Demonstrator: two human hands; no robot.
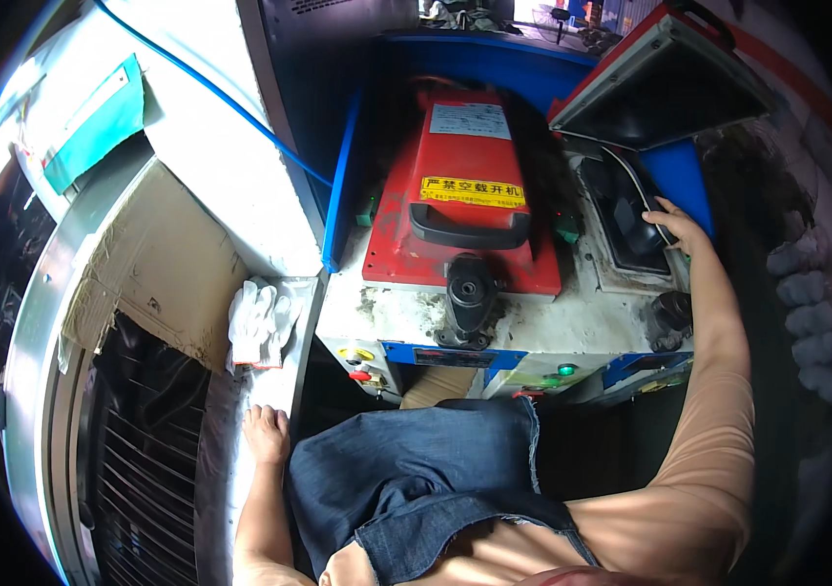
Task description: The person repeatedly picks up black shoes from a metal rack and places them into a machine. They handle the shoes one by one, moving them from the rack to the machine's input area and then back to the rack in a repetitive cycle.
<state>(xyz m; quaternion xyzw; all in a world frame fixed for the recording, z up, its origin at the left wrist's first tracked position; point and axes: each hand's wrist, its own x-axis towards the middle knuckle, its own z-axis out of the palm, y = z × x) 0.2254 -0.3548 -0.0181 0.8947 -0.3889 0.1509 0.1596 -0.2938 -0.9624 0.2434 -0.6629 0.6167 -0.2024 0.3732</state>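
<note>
At the right, a black shoe-like piece (633, 217) with a pale curved strip along its edge lies in the uncovered bay of a press machine. My right hand (678, 225) reaches in over the bay's right side, its fingers closed on the edge of that piece. The exact kind of the piece is hard to make out in the dark bay. Above it stands the raised press lid (665, 83), red-edged with a dark underside. My left hand (266, 435) rests on a metal ledge (265, 386), holding nothing, its fingers lying on the surface.
Beside the bay, a red press cover (475, 146) with a black handle (470, 227) is down. White gloves (263, 322) lie on the ledge beyond my left hand. Black knobs (471, 288) and a green button (565, 370) sit at the machine's front. Cardboard (167, 264) stands at left.
</note>
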